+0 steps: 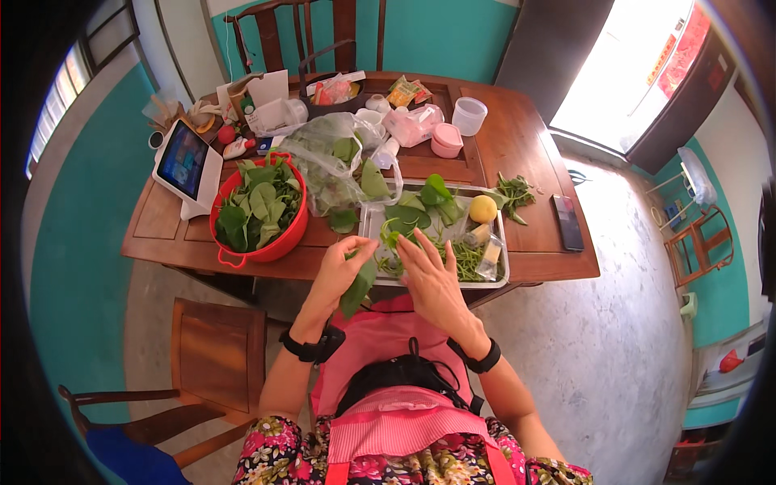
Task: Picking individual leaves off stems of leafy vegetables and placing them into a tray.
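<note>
One head view: the left hand (pixel 339 271) holds a broad green leaf (pixel 357 291) in a narrow pinch. That leaf hangs at the hand's five o'clock, long axis running one to seven; from the right hand (pixel 434 281) it lies apart, at nine. Left hand is nearer. Right fingers extend beside a curled green sprig (pixel 394 234); grip on it cannot be told. Red basket (pixel 284 245): left hand's ten o'clock.

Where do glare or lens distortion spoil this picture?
Head view, upper right: bright open doorway blown out to white; head view, right: edge of the smooth grey floor curves, fisheye distortion; head view, centre: bare left hand and broad green leaf look reasonably sharp.
</note>
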The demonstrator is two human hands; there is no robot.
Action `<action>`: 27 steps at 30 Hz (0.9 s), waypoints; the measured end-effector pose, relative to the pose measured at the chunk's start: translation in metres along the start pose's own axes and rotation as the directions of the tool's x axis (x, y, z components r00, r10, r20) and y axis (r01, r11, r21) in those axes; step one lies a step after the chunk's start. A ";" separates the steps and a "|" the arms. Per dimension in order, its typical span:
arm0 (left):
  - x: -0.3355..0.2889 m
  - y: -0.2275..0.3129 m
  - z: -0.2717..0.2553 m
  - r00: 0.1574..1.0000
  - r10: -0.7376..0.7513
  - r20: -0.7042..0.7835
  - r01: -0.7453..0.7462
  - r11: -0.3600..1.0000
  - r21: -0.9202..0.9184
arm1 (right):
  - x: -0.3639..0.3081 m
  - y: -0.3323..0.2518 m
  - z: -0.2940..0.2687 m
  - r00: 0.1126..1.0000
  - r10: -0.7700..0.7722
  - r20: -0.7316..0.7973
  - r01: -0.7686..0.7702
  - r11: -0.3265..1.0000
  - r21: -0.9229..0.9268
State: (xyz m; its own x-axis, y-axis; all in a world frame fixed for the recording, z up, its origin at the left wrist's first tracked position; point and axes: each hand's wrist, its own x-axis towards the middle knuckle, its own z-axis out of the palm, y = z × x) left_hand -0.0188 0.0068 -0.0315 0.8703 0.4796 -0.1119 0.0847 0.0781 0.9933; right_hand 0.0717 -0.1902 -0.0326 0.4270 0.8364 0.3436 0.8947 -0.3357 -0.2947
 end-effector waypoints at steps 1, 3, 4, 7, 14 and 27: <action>0.003 0.000 0.002 0.995 -0.083 0.052 0.088 0.992 -0.091 | -0.005 -0.003 -0.002 1.000 0.001 -0.003 -0.001 1.000 -0.001; 0.003 0.003 0.010 0.981 -0.160 0.110 0.177 0.968 -0.175 | -0.014 -0.008 -0.004 0.998 -0.059 0.007 0.060 0.998 -0.009; 0.003 0.003 0.016 0.988 -0.125 0.093 0.138 0.977 -0.162 | -0.017 -0.009 -0.003 0.998 -0.061 -0.008 0.061 0.998 0.009; 0.004 0.000 0.022 0.996 -0.056 0.068 0.064 0.989 -0.130 | -0.022 -0.004 -0.012 0.995 -0.090 -0.040 0.093 0.992 0.086; 0.005 -0.002 0.025 0.992 0.113 0.063 -0.116 0.992 0.051 | 0.007 0.013 -0.018 0.831 0.262 -0.491 -0.128 0.948 0.290; -0.009 0.026 0.023 0.859 0.508 -0.061 -0.426 0.776 0.466 | 0.019 0.025 -0.023 0.886 0.181 -0.426 -0.067 0.961 0.268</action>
State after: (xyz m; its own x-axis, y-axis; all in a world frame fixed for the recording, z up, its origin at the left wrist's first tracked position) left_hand -0.0134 -0.0162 -0.0045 0.7612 0.5049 0.4070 -0.0791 -0.5507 0.8310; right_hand 0.1050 -0.1926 -0.0126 0.5961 0.4960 0.6313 0.7961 -0.2630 -0.5450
